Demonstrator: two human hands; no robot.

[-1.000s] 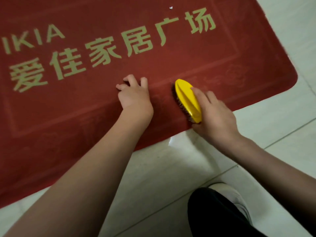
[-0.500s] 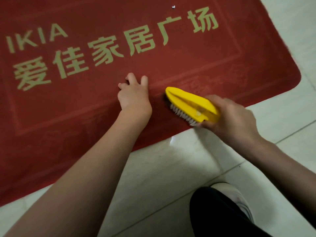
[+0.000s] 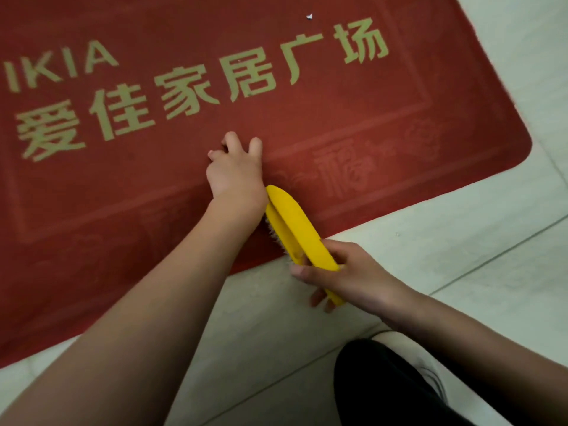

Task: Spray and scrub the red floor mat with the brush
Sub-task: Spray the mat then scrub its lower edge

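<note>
Brush [image 3: 295, 229] has swung round since half a second back. It was lying crossways with its nose at the left hand [image 3: 235, 170]; now it's pulled back to the near edge of the red floor mat [image 3: 368, 118], nose tucked right beside the left wrist, tail out over the floor tiles [image 3: 461, 241]. Looks like the return half of a scrub stroke, so I'd say scrubbing is mid-flow along that border.

Right hand [image 3: 347, 272] is wrapped round the brush's back end. Left hand is spread, pressing the mat flat.

Mat's lying flat on the tiles, with gold lettering [image 3: 190, 93], an embossed border and a white speck [image 3: 309, 16] near the top. Can't tell if it's wet.
</note>
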